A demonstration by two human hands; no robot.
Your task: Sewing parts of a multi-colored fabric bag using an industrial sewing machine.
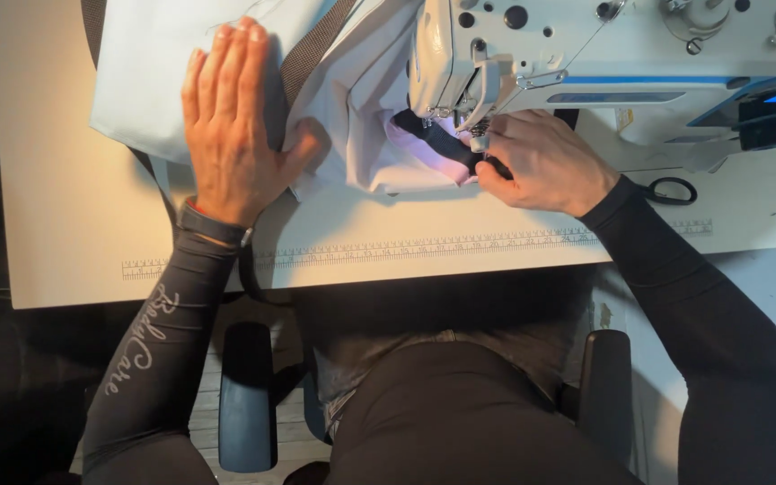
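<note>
My left hand (235,126) lies flat, fingers together, pressing on pale white fabric (154,72) and a dark woven strap (312,54) on the table. My right hand (541,162) is curled beside the presser foot (478,130) of a white sewing machine (586,45). Its fingers pinch a dark strip (442,144) lying on the bunched white fabric under the needle. Both arms wear black sleeves.
The cream table (74,224) has a measuring scale (424,244) printed along its front edge. Black-handled scissors (671,190) lie right of my right wrist. Chair armrests (246,395) show below, either side of my lap.
</note>
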